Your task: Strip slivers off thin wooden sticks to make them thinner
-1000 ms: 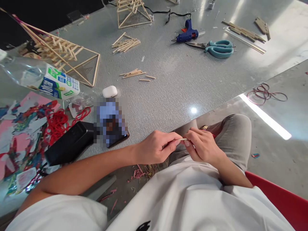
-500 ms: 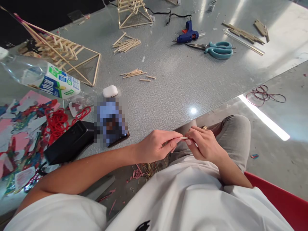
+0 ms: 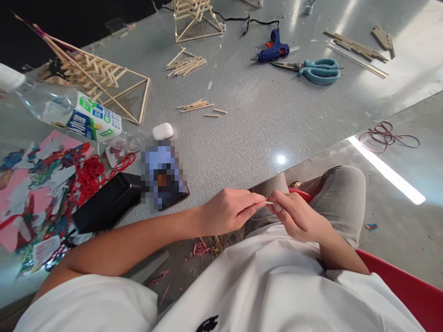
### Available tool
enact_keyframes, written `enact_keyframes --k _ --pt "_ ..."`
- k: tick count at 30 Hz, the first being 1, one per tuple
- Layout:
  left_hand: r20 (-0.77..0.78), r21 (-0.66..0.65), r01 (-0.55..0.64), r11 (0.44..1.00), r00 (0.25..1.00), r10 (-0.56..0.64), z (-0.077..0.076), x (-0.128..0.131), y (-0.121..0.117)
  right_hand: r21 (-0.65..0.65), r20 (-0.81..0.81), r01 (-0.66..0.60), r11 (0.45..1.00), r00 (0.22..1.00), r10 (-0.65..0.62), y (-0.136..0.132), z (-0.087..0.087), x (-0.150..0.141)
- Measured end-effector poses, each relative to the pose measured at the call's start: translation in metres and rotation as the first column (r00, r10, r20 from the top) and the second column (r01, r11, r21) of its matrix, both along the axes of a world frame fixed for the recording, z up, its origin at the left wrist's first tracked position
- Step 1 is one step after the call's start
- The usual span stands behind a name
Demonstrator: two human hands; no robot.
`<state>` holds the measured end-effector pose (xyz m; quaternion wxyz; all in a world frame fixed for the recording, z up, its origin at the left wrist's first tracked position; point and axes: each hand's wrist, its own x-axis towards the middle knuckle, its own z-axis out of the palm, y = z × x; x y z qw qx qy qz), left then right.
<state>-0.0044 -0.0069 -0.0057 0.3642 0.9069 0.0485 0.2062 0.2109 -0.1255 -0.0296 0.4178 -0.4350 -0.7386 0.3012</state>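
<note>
A thin pale wooden stick (image 3: 268, 203) is pinched between my two hands above my lap, just off the table's front edge. My left hand (image 3: 231, 211) grips one end with thumb and fingertips. At the other end, the thumb and fingers of my right hand (image 3: 300, 216) are closed on it. Only a short middle piece shows; both ends are covered by fingers. On the table beyond lie a small group of short sticks (image 3: 195, 106) and a larger pile of similar sticks (image 3: 188, 65).
A phone (image 3: 166, 175), white earbud case (image 3: 162, 131), black case (image 3: 107, 203) and plastic bottle (image 3: 93, 117) stand at left, near stick frames (image 3: 145, 99). Farther back are a blue glue gun (image 3: 275, 50), teal-handled scissors (image 3: 320, 71) and wood strips (image 3: 356, 46). Red cord (image 3: 90, 177) lies among scraps.
My right hand has turned slightly and its fingers have drawn in closer on the stick. My left hand keeps its pinch. The whole view has shifted a little.
</note>
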Motion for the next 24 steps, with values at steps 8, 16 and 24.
enact_keyframes --k 8,16,24 --pt "0.014 0.052 0.007 0.999 1.000 -0.008 -0.002 -0.001 0.001 0.007 0.059 0.065 0.998 0.996 -0.066 -0.004 -0.002 -0.005" --pt "0.034 0.140 -0.032 0.990 0.999 0.028 -0.001 -0.002 0.000 -0.066 0.093 0.146 0.987 0.986 -0.140 -0.008 0.001 -0.016" --pt "0.033 0.217 -0.051 0.975 0.998 0.045 -0.003 -0.003 -0.002 -0.155 0.023 0.219 0.963 0.976 -0.218 -0.011 -0.003 -0.026"
